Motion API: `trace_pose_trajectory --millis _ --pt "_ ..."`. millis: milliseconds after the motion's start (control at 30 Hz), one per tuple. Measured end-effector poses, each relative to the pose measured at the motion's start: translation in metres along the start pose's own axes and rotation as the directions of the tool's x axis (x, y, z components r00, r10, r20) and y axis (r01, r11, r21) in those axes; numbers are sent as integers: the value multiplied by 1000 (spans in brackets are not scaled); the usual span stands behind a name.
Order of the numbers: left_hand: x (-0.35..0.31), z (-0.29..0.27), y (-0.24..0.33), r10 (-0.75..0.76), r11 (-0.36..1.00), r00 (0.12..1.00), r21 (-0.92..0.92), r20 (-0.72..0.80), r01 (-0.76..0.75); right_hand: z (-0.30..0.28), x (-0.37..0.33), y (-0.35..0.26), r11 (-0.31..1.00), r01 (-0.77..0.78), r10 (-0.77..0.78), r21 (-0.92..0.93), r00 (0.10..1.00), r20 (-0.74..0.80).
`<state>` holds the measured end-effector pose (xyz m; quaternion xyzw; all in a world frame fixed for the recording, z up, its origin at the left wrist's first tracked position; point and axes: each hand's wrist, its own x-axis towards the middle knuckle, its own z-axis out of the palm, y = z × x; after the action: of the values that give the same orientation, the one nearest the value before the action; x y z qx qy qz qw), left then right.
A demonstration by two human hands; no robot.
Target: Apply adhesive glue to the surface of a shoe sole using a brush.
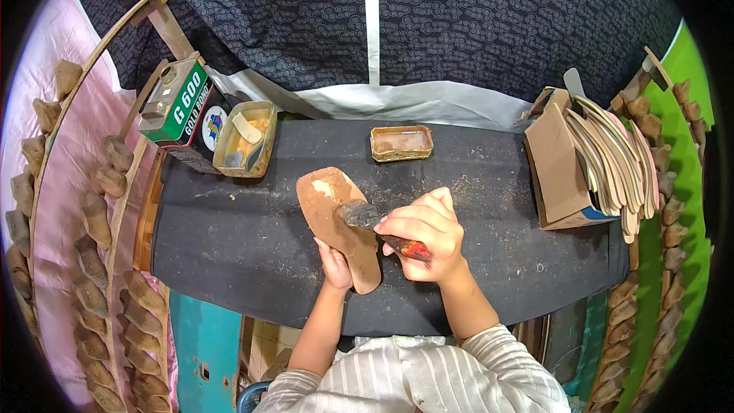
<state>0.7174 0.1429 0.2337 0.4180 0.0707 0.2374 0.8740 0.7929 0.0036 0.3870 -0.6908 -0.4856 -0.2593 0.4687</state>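
My left hand (334, 268) grips a brown shoe sole (315, 206) by its narrower heel end, holding it tilted above the dark-covered table. The sole's broad end points away from me and has a pale, uncoated-looking patch. In my right hand (430, 231) is a brush (359, 215), its dark, clotted head against the middle of the sole. Red and black colouring shows on the handle below my fingers. Just beyond my hands sits a small rectangular tray (401, 156) with brownish liquid in it.
At the far left stand a green and black metal can (165, 118) and a yellowish tub (246, 173) containing scraper-like pieces. A cardboard box (552, 172) packed with pale sole-shaped pieces (612, 160) is at the right. Racks of wooden shoe lasts (93, 264) flank both sides. Debris dots the black tablecloth (489, 260).
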Motion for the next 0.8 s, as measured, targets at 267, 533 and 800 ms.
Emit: trace_pose_trajectory --millis 267,533,800 --pt "5 2 6 149 960 880 -278 451 -20 13 0 -3 996 73 -73 -43 997 -10" --pt "-4 17 9 15 1000 998 13 67 -16 14 -1 0 995 88 -91 -41 994 -67" --pt "5 0 6 135 936 848 -346 512 60 11 -2 -1 997 66 -69 -45 995 -65"
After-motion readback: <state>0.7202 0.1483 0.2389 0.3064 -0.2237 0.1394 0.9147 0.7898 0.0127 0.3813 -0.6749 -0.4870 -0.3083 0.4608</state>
